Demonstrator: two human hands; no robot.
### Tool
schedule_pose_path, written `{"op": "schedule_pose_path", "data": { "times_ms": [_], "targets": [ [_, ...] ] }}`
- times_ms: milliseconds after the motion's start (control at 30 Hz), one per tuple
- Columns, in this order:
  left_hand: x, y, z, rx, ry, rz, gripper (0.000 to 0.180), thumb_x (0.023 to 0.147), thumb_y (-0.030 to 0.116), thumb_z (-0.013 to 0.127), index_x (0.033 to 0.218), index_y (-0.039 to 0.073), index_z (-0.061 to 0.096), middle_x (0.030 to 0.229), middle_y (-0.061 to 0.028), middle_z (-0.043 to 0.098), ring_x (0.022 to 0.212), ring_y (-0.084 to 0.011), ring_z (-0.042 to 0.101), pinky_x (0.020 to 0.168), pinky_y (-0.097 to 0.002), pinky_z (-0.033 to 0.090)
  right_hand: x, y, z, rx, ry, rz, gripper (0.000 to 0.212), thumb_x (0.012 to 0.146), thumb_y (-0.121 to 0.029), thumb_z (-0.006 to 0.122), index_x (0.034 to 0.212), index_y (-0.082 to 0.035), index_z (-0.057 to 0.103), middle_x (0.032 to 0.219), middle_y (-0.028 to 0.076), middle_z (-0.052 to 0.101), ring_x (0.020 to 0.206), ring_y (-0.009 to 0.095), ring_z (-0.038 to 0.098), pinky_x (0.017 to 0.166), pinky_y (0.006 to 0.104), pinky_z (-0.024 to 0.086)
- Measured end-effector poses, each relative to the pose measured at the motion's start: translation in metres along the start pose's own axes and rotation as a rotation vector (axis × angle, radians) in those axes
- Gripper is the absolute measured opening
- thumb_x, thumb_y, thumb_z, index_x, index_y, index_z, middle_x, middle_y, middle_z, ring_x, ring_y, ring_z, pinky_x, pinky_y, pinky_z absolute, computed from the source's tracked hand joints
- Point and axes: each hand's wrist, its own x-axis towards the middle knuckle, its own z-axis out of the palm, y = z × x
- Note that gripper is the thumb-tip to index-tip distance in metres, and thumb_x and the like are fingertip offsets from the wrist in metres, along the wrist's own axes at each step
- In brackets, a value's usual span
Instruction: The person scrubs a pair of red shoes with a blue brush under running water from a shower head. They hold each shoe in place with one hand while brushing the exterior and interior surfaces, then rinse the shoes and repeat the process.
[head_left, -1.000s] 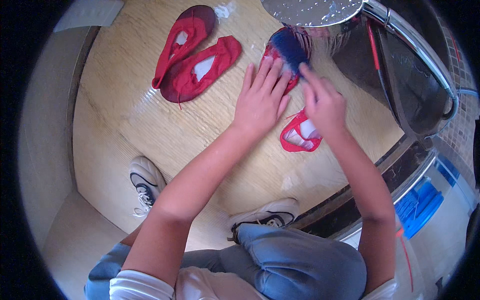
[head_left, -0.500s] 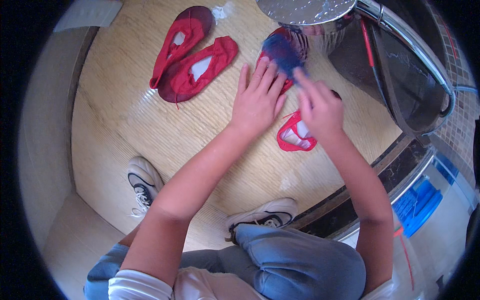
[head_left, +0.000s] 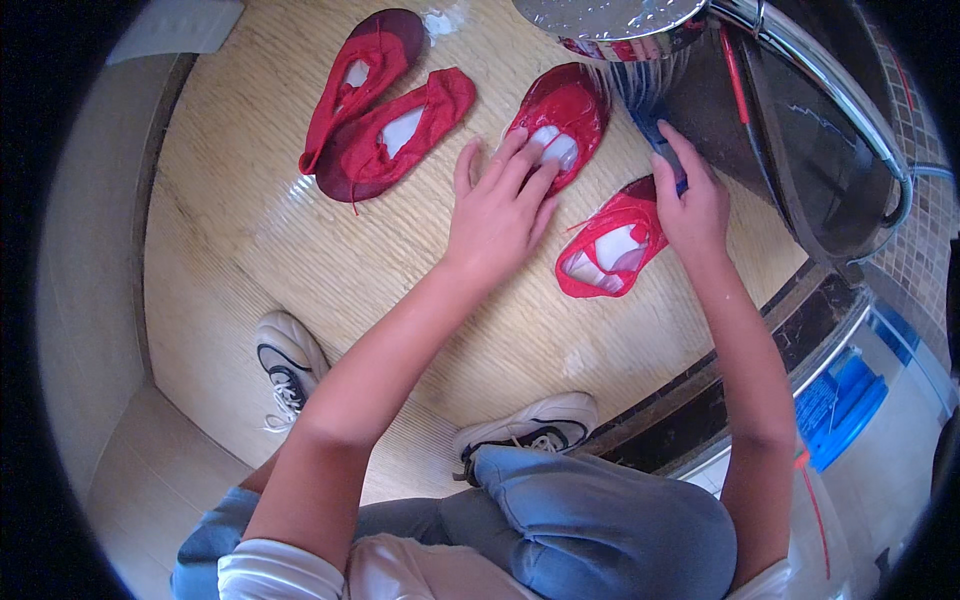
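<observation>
A wet red cloth slipper (head_left: 572, 105) with a white insole lies in front of my left hand (head_left: 503, 205). The fingers of that hand are spread, their tips resting on the slipper's heel end and partly hiding it. My right hand (head_left: 692, 200) is closed around the handle of a blue brush (head_left: 650, 125), held to the right of the slipper under running water. Beside and partly behind my right hand lies a second red slipper (head_left: 610, 250). Another pair, a red slipper (head_left: 345, 105) and its overlapping mate (head_left: 435, 105), lies at the far left.
A chrome shower head (head_left: 620, 20) pours water at the top, with its curved metal pipe (head_left: 820, 80) along the right. A dark tub-like object (head_left: 730, 130) stands there. Blue plastic items (head_left: 840, 405) sit at the lower right. My sneakers (head_left: 290, 360) stand on the ribbed floor (head_left: 400, 290).
The brush has left the slipper and moved right into the falling water with my right hand. My left hand has slid slightly back toward the heel, uncovering more of the slipper.
</observation>
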Motion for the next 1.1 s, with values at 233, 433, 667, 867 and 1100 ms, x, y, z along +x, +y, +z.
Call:
{"op": "schedule_pose_path", "data": {
  "times_ms": [233, 433, 667, 867, 1100],
  "targets": [
    [0.000, 0.010, -0.009, -0.146, 0.048, -0.119, 0.037, 0.076, 0.022, 0.074, 0.107, 0.007, 0.059, 0.121, -0.0162, 0.054, 0.121, -0.0327, 0.050, 0.103, -0.0506, 0.034, -0.006, -0.010, 0.009, 0.157, -0.017, -0.004, 0.044, 0.088, -0.016, 0.061, 0.131, -0.018, 0.059, 0.105, 0.018, 0.067, 0.088, 0.035, 0.066, 0.076, 0.0423, 0.053],
    [0.008, 0.002, -0.001, -0.186, 0.116, -0.114, 0.025, 0.078, 0.011, 0.071, 0.096, 0.003, 0.055, 0.114, -0.0184, 0.057, 0.107, -0.0335, 0.057, 0.095, -0.0395, 0.045, -0.002, -0.010, -0.002, -0.123, -0.133, -0.026, 0.042, 0.089, -0.018, 0.060, 0.131, -0.022, 0.060, 0.102, 0.014, 0.066, 0.087, 0.034, 0.066, 0.076, 0.0457, 0.052],
    [0.022, -0.018, -0.017, -1.323, -0.012, -0.655, 0.020, 0.089, 0.009, 0.068, 0.101, 0.003, 0.052, 0.118, -0.0096, 0.060, 0.109, -0.0174, 0.056, 0.096, -0.0320, 0.045, 0.000, -0.023, -0.004, 0.163, 0.087, -0.123, 0.040, 0.088, -0.010, 0.062, 0.128, -0.013, 0.062, 0.106, 0.016, 0.067, 0.091, 0.030, 0.066, 0.080, 0.0374, 0.052],
    [0.011, -0.015, -0.015, -0.324, 0.316, -0.256, 0.038, 0.086, 0.005, 0.067, 0.123, 0.005, 0.055, 0.125, -0.0191, 0.052, 0.118, -0.0310, 0.052, 0.100, -0.0370, 0.042, 0.004, -0.022, 0.000, 0.178, 0.057, -0.155, 0.039, 0.088, -0.010, 0.062, 0.127, -0.012, 0.063, 0.094, 0.014, 0.065, 0.081, 0.028, 0.064, 0.073, 0.0379, 0.051],
    [0.000, -0.006, -0.006, -0.617, 0.197, -0.432, 0.048, 0.091, 0.007, 0.064, 0.134, -0.003, 0.044, 0.123, -0.0164, 0.058, 0.116, -0.0255, 0.057, 0.100, -0.0356, 0.044, 0.006, -0.036, 0.009, 0.045, -0.128, -0.127, 0.039, 0.089, -0.019, 0.062, 0.128, -0.022, 0.062, 0.091, 0.013, 0.063, 0.076, 0.036, 0.063, 0.066, 0.0448, 0.052]
  ]
}}
